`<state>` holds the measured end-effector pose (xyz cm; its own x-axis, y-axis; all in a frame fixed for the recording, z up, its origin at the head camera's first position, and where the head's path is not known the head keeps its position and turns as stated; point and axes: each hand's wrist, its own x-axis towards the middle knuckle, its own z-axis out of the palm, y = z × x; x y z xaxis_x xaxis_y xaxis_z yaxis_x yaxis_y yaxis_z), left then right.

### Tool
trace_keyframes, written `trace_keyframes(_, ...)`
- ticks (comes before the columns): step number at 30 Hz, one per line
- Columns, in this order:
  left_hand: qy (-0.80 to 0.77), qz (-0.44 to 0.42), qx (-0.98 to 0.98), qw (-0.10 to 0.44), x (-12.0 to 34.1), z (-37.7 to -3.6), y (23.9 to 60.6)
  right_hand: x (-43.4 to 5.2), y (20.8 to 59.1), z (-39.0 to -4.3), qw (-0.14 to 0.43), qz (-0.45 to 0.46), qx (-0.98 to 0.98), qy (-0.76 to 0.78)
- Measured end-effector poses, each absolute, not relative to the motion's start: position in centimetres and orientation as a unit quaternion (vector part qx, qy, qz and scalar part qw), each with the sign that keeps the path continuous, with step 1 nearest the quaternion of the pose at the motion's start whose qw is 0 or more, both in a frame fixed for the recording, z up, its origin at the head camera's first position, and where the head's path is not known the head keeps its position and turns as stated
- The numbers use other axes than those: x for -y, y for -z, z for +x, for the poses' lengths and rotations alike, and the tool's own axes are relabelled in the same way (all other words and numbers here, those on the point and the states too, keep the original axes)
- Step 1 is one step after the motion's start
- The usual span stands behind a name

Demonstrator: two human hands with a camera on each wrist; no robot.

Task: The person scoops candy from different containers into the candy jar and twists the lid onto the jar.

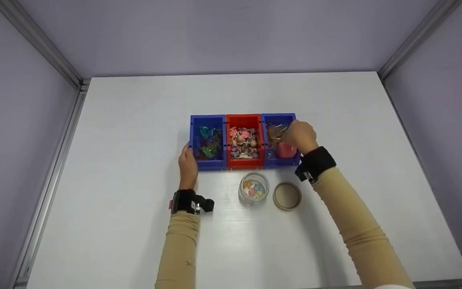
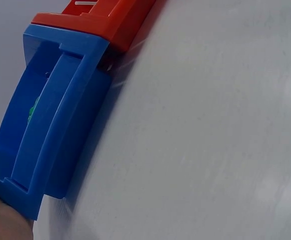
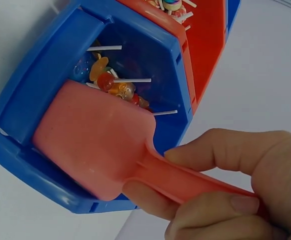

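Observation:
My right hand [image 1: 301, 135] grips the handle of a pink scoop [image 3: 98, 137], its fingers and thumb wrapped round it. The scoop's wide head is in the right blue bin [image 1: 281, 162], beside small candies on white sticks [image 3: 118, 85]. My left hand [image 1: 188, 166] touches the outer left side of the left blue bin [image 1: 211, 164]; only part of this hand [image 2: 5, 220] shows in the left wrist view. Green and dark wrapped pieces [image 1: 210, 146] lie in that bin. Between the two stands a red bin [image 1: 245, 162] of lollipops [image 1: 244, 140].
A clear jar [image 1: 254, 186] with some lollipops inside stands in front of the red bin. Right of the jar lies a round tan lid [image 1: 287, 196]. All this is on a white table [image 1: 134, 132] with pale walls behind and at both sides.

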<state>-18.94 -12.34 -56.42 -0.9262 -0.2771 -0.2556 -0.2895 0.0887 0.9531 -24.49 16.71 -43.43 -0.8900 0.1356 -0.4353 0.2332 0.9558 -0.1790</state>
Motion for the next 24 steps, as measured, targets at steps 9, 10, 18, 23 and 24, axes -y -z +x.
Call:
trace_keyframes(9, -0.646, -0.198, -0.737, 0.036, 12.4, -19.2, 56.3, -17.2, 43.8, -23.7, 0.208, 0.108, -0.964, 0.123)
trace_keyframes(10, -0.645, -0.198, -0.737, 0.038, 12.5, -19.2, 56.3, -17.2, 43.9, -23.6, 0.206, 0.110, -0.965, 0.123)
trace_keyframes(18, -0.640, -0.183, -0.745, 0.042, 12.8, -19.1, 56.4, -17.2, 45.2, -21.5, 0.136, 0.112, -0.974, 0.141)
trace_keyframes(23, -0.638, -0.175, -0.748, 0.041, 13.0, -19.0, 56.6, -16.9, 45.9, -20.3, 0.079, 0.118, -0.976, 0.166)
trace_keyframes(24, -0.639, -0.177, -0.748, 0.039, 13.1, -19.1, 56.6, -16.9, 46.0, -20.1, 0.071, 0.122, -0.975, 0.170)
